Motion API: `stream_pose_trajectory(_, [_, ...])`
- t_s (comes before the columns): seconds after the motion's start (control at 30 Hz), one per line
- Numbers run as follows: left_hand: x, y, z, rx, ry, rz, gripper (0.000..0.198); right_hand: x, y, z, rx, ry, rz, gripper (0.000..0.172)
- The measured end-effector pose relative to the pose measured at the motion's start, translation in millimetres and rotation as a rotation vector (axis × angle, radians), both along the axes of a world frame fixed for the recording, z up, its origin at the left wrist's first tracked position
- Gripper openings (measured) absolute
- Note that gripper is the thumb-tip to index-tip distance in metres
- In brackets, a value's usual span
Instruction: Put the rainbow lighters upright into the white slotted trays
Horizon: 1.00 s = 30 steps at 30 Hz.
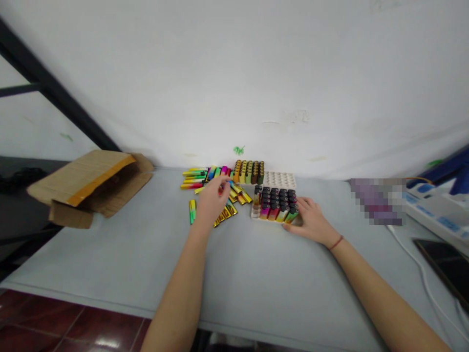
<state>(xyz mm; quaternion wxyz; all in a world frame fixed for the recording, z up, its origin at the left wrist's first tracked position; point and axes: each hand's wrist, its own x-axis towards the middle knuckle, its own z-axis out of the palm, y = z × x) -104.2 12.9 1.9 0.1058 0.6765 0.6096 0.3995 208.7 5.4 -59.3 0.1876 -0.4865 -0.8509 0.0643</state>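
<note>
My left hand (212,198) is over a loose pile of shiny coloured strips (196,179), yellow, green, red and gold; I cannot tell whether they are lighters or wrappers. Its thumb and fingers are pinched together, and whatever is between them is too small to make out. My right hand (309,220) rests at the right side of a white tray (255,215), fingers along its side and thumb at the front corner. Upright lighters (278,203) with black tops and colourful bodies fill most of that tray. One paler lighter (257,194) stands in its left column.
Behind, a second white tray (280,179) holds gold-topped lighters (249,171) in its left part, near the wall. An opened cardboard box (91,176) lies at left. A power strip (436,215), a white cable (421,269) and a dark phone (447,264) are at right.
</note>
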Motion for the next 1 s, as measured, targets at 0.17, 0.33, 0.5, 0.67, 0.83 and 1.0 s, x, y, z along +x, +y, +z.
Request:
stream_pose_trajectory(0.17, [-51.1, 0.3, 2.3, -0.212, 0.163, 0.395, 0.03, -1.0, -0.6, 0.6, 0.001, -0.001, 0.003, 0.069])
stream_pose_trajectory(0.33, [-95.4, -1.8, -5.8, -0.568, 0.274, 0.525, 0.043, -0.8, -0.2, -0.2, -0.001, -0.006, -0.003, 0.069])
stream_pose_trajectory(0.5, [-108.9, -1.6, -11.6, -0.7, 0.254, 0.42, 0.043, 0.3, 0.3, -0.8, -0.002, 0.001, 0.003, 0.069])
stream_pose_trajectory(0.67, [-101.5, -3.5, -10.2, -0.756, 0.185, 0.42, 0.032, 0.4, 0.3, -1.6, 0.011, -0.009, -0.003, 0.071])
stream_pose_trajectory(0.83, [-97.7, -6.5, -0.3, -0.747, 0.141, 0.517, 0.033, 0.3, 0.1, -0.8, 0.003, -0.015, -0.003, 0.069])
stream_pose_trajectory(1.0, [-90.8, -6.1, 9.5, -0.326, -0.222, 0.668, 0.02, -0.6, -0.4, 0.7, 0.006, -0.015, -0.004, 0.068])
